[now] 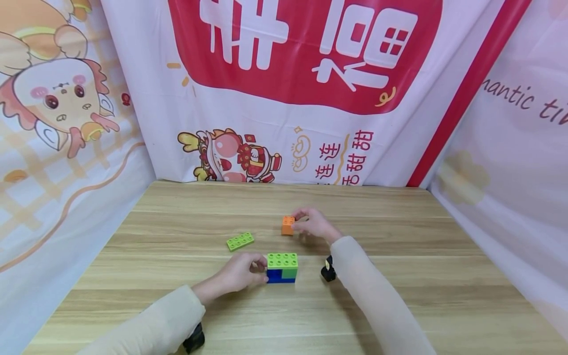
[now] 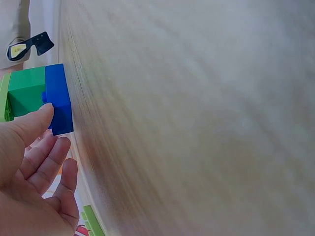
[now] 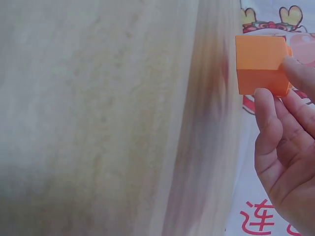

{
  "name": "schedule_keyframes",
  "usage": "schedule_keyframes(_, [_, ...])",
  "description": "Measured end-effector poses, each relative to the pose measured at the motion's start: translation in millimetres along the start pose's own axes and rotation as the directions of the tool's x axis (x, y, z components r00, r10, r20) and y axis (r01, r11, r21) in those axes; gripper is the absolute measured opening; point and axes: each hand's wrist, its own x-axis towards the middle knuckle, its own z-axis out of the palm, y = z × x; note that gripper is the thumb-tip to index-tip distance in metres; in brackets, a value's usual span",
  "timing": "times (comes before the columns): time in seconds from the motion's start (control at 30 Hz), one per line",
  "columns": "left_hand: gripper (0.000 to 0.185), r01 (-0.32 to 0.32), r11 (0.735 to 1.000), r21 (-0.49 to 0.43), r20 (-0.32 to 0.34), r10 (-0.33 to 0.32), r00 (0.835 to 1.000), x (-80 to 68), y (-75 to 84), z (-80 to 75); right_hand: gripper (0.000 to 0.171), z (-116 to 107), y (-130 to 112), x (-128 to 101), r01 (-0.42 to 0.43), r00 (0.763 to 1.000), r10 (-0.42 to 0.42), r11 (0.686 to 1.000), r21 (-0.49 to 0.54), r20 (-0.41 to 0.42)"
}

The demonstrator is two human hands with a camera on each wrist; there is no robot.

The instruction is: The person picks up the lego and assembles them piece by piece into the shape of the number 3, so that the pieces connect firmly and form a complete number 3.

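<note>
My left hand [image 1: 241, 272] grips the left end of a stack of toy building bricks [image 1: 282, 268]. This stack has a lime plate on top, blue and green bricks in the middle and a blue layer at the bottom. In the left wrist view the thumb lies on the blue brick [image 2: 60, 101], beside the green brick [image 2: 28, 91]. Farther back, my right hand [image 1: 313, 224] pinches a small orange brick [image 1: 287, 227], studs up. The right wrist view has thumb and fingers on the studded end of the orange brick [image 3: 261, 61].
A loose lime-green plate [image 1: 240, 241] with studs lies on the wooden table [image 1: 399, 256], behind the left hand. Printed cloths [image 1: 301, 93] hang at the back and both sides. A black wrist strap [image 1: 328, 270] shows below the right sleeve.
</note>
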Motion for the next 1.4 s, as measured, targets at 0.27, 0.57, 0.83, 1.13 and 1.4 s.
schedule_keyframes(0.27, [0.02, -0.005, 1.0, 0.002, -0.01, 0.005, 1.0, 0.2, 1.8, 0.5, 0.03, -4, -4, -10, 0.018, 0.999, -0.018, 1.0, 0.015, -0.036])
schedule_keyframes(0.57, [0.02, -0.023, 1.0, 0.002, -0.014, 0.023, 1.0, 0.0, 1.6, 0.7, 0.03, -10, -9, -25, 0.056, 0.997, -0.055, 0.998, 0.024, -0.054])
schedule_keyframes(0.83, [0.02, -0.002, 1.0, -0.002, -0.008, 0.002, 1.0, 0.3, 1.8, 0.6, 0.03, -12, -24, -43, 0.103, 0.993, -0.105, 0.994, -0.028, -0.062])
schedule_keyframes(1.13, [0.02, -0.001, 1.0, 0.011, -0.012, 0.001, 1.0, 0.4, 2.2, 0.8, 0.03, -13, -31, -58, 0.225, 0.974, -0.226, 0.974, -0.026, -0.033])
schedule_keyframes(1.4, [0.02, -0.003, 1.0, 0.028, -0.012, 0.003, 1.0, 0.7, 0.9, 1.4, 0.03, -14, -37, -70, 0.247, 0.968, -0.249, 0.968, -0.037, -0.034])
